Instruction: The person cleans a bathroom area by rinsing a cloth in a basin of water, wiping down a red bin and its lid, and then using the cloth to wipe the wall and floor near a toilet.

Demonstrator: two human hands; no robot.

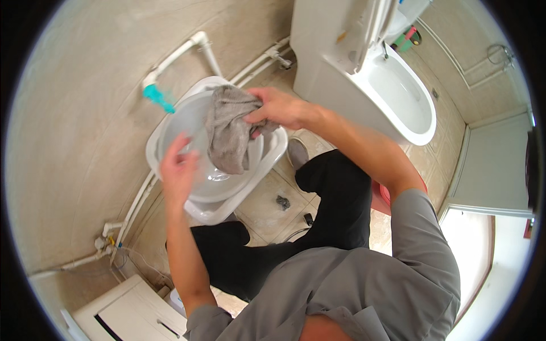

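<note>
My right hand (pixel 277 109) grips a crumpled grey-brown cloth (pixel 229 128), its fingers closed round the upper right part. The cloth hangs down over a grey-white plastic basin (pixel 175 123), covering part of its inside. To the left of the cloth, over the basin's near-left rim, my left hand (pixel 178 169) is raised with nothing in it. Its fingers are apart and slightly blurred. The basin sits in a white washbasin (pixel 277 149) against the tiled wall. A turquoise piece (pixel 157 98) on the end of a white pipe points down toward the basin's far-left rim.
White pipes (pixel 176 55) run along the wall at left. At far right stands a white squat fixture (pixel 392 91) with a raised lid. A dark wad (pixel 282 202) lies on the floor tiles, and a red bucket (pixel 382 196) stands beside my right leg. A white cabinet (pixel 133 310) is at lower left.
</note>
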